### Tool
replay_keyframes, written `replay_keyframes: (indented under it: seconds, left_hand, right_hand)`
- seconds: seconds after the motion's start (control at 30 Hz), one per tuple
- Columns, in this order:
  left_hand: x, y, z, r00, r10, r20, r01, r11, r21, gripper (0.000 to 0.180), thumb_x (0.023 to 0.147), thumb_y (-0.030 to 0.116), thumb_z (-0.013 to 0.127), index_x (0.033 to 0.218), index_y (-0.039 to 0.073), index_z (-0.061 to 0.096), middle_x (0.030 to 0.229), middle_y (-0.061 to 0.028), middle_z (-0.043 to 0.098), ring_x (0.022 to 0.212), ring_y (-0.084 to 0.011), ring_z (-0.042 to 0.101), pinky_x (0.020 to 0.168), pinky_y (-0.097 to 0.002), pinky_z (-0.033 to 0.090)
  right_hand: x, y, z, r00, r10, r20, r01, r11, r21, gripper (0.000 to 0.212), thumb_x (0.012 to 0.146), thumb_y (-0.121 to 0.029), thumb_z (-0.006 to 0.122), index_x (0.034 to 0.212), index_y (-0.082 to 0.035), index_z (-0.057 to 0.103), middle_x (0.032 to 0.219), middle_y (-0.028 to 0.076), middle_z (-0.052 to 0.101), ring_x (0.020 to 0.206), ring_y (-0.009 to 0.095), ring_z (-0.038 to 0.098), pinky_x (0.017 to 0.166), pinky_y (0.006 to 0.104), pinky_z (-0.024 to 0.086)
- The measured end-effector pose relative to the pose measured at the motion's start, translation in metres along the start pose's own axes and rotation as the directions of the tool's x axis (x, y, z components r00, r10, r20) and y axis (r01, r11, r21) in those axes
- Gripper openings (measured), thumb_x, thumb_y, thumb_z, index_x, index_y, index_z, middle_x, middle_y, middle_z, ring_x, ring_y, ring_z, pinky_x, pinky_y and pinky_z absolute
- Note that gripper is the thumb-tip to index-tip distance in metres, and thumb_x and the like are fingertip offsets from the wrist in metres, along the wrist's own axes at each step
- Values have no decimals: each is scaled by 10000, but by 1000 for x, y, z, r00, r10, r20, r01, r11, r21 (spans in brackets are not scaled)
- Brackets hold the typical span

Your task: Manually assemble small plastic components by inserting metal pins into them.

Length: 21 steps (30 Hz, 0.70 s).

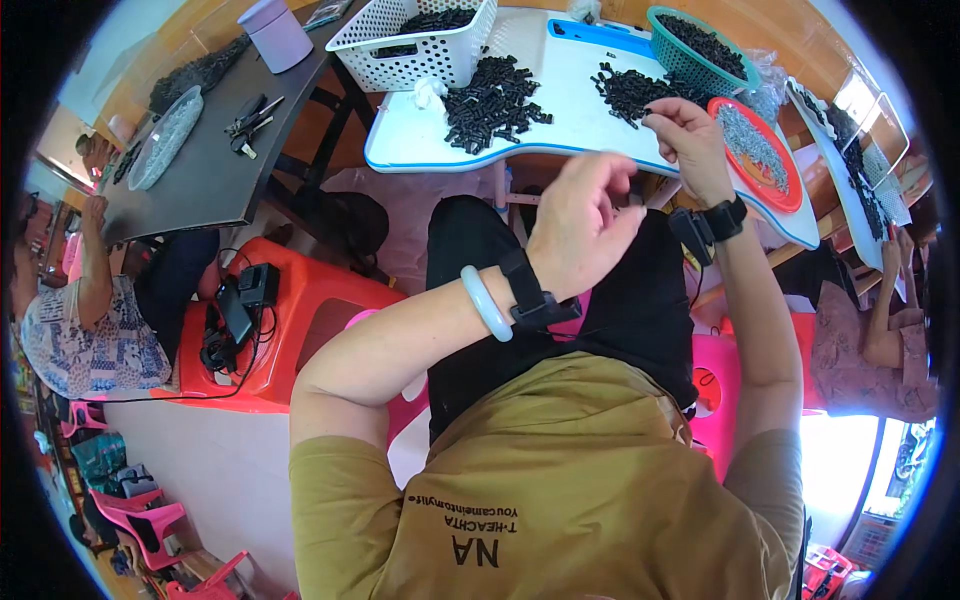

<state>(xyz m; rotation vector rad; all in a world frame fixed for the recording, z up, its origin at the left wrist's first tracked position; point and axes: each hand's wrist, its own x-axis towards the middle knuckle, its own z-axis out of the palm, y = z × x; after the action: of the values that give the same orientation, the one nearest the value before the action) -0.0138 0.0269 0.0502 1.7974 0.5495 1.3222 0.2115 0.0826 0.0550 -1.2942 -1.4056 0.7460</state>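
Observation:
My right hand (pixel 692 148) is pinched at the right edge of a loose pile of small black pieces (pixel 628 92) on the white table (pixel 575 125). A small black piece (pixel 648 113) shows at its fingertips. Nearer to me, above my lap, my left hand (pixel 585 225) is curled with thumb and fingers close together. What it holds, if anything, is too small to make out. To the left on the table lies a bigger heap of black tube-like pieces (pixel 495 105). Beside my right hand sits a red tray (pixel 796 192) of small greyish pieces (pixel 752 147).
A white perforated basket (pixel 405 68) and a green basket (pixel 706 72), both with black pieces, stand at the back, with a blue tray (pixel 600 37) between them. Crumpled white tissue (pixel 430 92) lies near the left heap. People sit at a dark table (pixel 210 185) leftward and another table rightward.

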Motion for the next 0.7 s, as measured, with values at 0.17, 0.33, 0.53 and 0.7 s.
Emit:
replay_keyframes:
  seconds: [0.17, 0.33, 0.53, 0.7]
  left_hand:
    - [13, 34, -15, 991, 127, -49, -130, 990, -55, 393, 780, -4, 654, 1139, 5, 494, 991, -33, 505, 652, -46, 489, 574, -175, 405]
    - [6, 68, -21, 973, 225, 42, -219, 968, -120, 422, 787, -4, 663, 1176, -8, 499, 1012, -63, 509, 682, -64, 505, 614, -181, 418]
    - [0, 83, -21, 970, 239, 52, -222, 949, -224, 367, 799, -1, 671, 1142, -26, 543, 976, -51, 511, 701, -62, 499, 629, -178, 417]
    - [-2, 81, -19, 985, 143, 101, -101, 935, -339, 299, 808, -24, 657, 1097, -31, 583, 967, -40, 513, 740, -52, 498, 664, -173, 412]
  right_hand:
    - [-36, -65, 27, 986, -165, 24, 120, 805, 580, 191, 857, -41, 583, 1024, 51, 582, 899, 87, 613, 582, 70, 456, 503, 194, 345]
    - [-93, -102, 52, 982, -183, 46, 90, 665, 741, 195, 864, -47, 565, 1041, 32, 556, 875, 67, 586, 589, 78, 460, 523, 198, 365]
    - [-120, -125, 56, 982, -190, -17, 136, 637, 759, 242, 837, -44, 613, 1062, 16, 550, 875, 43, 568, 689, 90, 545, 573, 190, 417]
    - [-133, -131, 52, 985, -171, -35, 136, 624, 770, 262, 813, -62, 666, 1025, -7, 522, 917, 39, 566, 727, 85, 568, 513, 154, 402]
